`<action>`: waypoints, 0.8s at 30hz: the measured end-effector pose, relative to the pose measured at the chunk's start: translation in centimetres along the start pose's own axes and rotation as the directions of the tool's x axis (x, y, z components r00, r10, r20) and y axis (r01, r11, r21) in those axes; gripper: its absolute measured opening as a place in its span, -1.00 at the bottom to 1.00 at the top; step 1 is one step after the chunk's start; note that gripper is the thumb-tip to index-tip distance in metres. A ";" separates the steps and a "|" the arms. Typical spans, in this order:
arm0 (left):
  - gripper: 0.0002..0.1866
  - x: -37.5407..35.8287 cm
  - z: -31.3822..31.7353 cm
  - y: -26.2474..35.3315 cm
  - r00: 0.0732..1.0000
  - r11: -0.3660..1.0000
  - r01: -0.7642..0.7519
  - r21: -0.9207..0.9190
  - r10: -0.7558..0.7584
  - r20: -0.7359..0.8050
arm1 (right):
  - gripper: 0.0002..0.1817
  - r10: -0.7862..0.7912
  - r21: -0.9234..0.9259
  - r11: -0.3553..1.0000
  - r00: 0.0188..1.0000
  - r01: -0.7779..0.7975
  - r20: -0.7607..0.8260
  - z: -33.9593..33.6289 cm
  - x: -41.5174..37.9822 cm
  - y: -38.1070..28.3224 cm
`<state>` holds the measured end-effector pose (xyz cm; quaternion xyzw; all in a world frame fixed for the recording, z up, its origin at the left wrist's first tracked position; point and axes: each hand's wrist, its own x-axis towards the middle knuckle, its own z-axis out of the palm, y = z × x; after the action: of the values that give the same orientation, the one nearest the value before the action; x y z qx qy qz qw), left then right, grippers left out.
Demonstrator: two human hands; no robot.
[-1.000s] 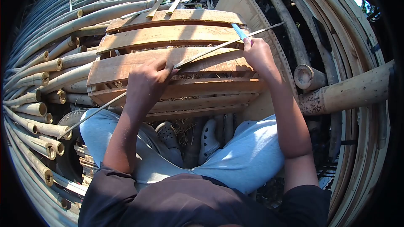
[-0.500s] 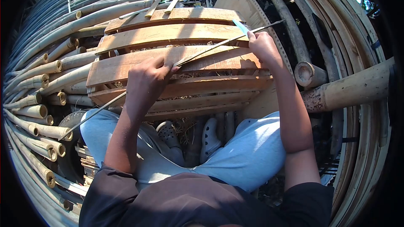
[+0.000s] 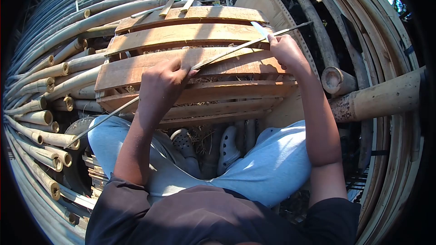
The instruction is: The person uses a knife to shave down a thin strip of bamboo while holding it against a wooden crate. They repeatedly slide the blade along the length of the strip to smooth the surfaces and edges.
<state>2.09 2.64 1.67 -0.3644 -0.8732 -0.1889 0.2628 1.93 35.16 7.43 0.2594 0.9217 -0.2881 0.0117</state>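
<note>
A long thin bamboo strip [image 3: 227, 53] slants across the slatted wooden crate [image 3: 131, 71], from low on the left up to the right. My left hand [image 3: 164, 80] is closed around the strip near its middle, above the front slats. Toward the right end, my right hand [image 3: 286, 51] is closed on a knife [image 3: 260, 29]. Its pale blade sticks out up and to the left, against the strip; the handle is hidden in my fingers. The strip's right tip extends past the right hand, and its other end passes under my left forearm toward the bamboo poles.
Stacked bamboo poles [image 3: 54, 71] fill the left side, cut ends facing me. A thick bamboo pole [image 3: 379, 93] juts in from the right, near long planks [image 3: 395, 172]. Short split pieces [image 3: 171, 2] lie at the crate's far edge. My legs [image 3: 268, 159] straddle the near side.
Both hands keep their grips and nearly the same places. The knife blade has turned slightly and now glints white instead of blue. The whole view has shifted a little.
</note>
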 end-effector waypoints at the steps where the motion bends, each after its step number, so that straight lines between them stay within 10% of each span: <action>1: -0.76 0.1 0.0 0.1 1.000 1.000 -0.009 0.015 0.009 -0.004 | -0.48 -0.019 -0.054 0.998 1.000 0.019 0.002 0.6 -1.1 -1.1; 6: -0.75 0.1 -0.1 0.2 1.000 1.000 -0.019 0.013 0.020 -0.016 | -0.58 -0.290 -0.025 0.956 0.955 0.292 0.065 5.0 -5.6 -3.8; 13: -0.75 0.0 0.4 0.0 0.999 0.998 -0.042 0.047 0.043 -0.019 | -0.48 0.040 -0.075 0.997 0.996 -0.034 0.083 0.4 -1.5 -1.8; 17: -0.74 0.2 0.1 0.2 0.999 0.999 -0.024 0.022 0.025 -0.021 | -0.56 -0.307 -0.075 0.948 0.951 0.310 0.041 5.4 -5.6 -3.6; 21: -0.74 0.1 0.0 0.2 1.000 1.000 -0.024 0.016 0.024 -0.014 | -0.52 -0.046 -0.053 0.997 0.970 0.060 0.237 2.3 -5.3 -4.8; 24: -0.74 0.0 0.1 -0.1 1.000 1.000 -0.008 0.022 0.008 0.010 | -0.42 -0.014 -0.145 0.989 0.999 0.019 0.030 0.8 -2.2 -2.1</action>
<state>1.97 2.63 1.63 -0.3659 -0.8750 -0.1763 0.2634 2.71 32.17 8.24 0.2461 0.9421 -0.2241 0.0414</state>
